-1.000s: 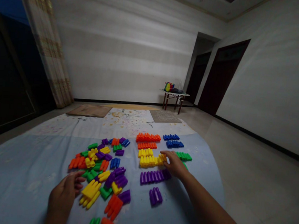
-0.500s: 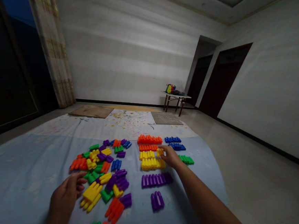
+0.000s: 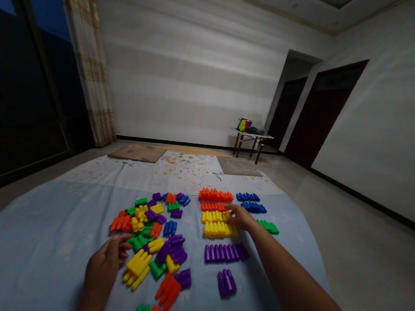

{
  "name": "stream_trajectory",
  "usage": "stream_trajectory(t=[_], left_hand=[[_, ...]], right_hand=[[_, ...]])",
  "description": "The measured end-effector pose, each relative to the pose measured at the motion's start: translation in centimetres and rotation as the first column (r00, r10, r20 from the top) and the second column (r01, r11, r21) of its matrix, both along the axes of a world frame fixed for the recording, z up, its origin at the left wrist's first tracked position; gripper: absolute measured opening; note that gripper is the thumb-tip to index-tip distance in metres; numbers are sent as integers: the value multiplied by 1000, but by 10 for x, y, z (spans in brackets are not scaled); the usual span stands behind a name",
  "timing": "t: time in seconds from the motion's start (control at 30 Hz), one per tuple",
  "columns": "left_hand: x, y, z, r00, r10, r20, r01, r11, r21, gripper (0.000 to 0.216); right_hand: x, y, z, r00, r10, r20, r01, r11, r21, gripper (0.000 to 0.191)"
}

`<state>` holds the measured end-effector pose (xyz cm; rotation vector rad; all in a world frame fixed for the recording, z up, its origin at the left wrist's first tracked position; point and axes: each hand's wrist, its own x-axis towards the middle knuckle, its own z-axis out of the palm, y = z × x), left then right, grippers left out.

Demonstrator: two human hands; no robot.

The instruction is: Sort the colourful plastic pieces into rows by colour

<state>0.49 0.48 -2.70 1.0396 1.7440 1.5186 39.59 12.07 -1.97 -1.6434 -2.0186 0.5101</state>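
Over blue cloth (image 3: 60, 240), the left hand (image 3: 106, 258) is loosely spread; the right hand (image 3: 240, 217) pinches a yellow block (image 3: 226, 217) beside a yellow row (image 3: 211, 217). Likely light, stiff, slick: grip its sides.

A patterned curtain (image 3: 88, 64) hangs at the left beside dark window panes (image 3: 21, 93). A pale wall (image 3: 188, 77) runs across the back, with a dark baseboard (image 3: 176, 143) at its foot. Near it stands a small table (image 3: 265, 136) bearing a multicoloured bag (image 3: 244, 125) (red, yellow, green and blue show). To the right, a dark door (image 3: 329, 115) stands above the glossy floor (image 3: 367, 268). Two brownish mats (image 3: 239, 166) lie toward the flowered cloth's (image 3: 192, 171) far end.
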Motion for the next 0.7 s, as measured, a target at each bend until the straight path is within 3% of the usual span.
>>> stream_trajectory(t=[0.17,0.33,0.43,0.5,0.6,0.7], left_hand=[[3,-3,0,1000,5,-7,-4,999,34,47],[7,-6,2,1000,-14,13,13,998,63,49],[7,-6,2,1000,-8,9,8,998,63,49],[8,-6,1,1000,1,7,-1,998,62,50],[8,-6,1,1000,4,3,-4,998,58,48],[9,-7,1,1000,2,-3,-2,998,66,47]], right_hand=[[3,-4,-1,999,6,-52,-6,1000,-5,50],[-5,-15,14,996,8,-88,-2,998,68,46],[-36,-36,28,989,72,-125,-56,990,128,42],[-66,-57,37,967,212,-143,-189,970,154,36],[-113,-91,49,909,410,-74,-396,906,149,32],[-149,-114,55,885,465,35,-465,874,144,31]])
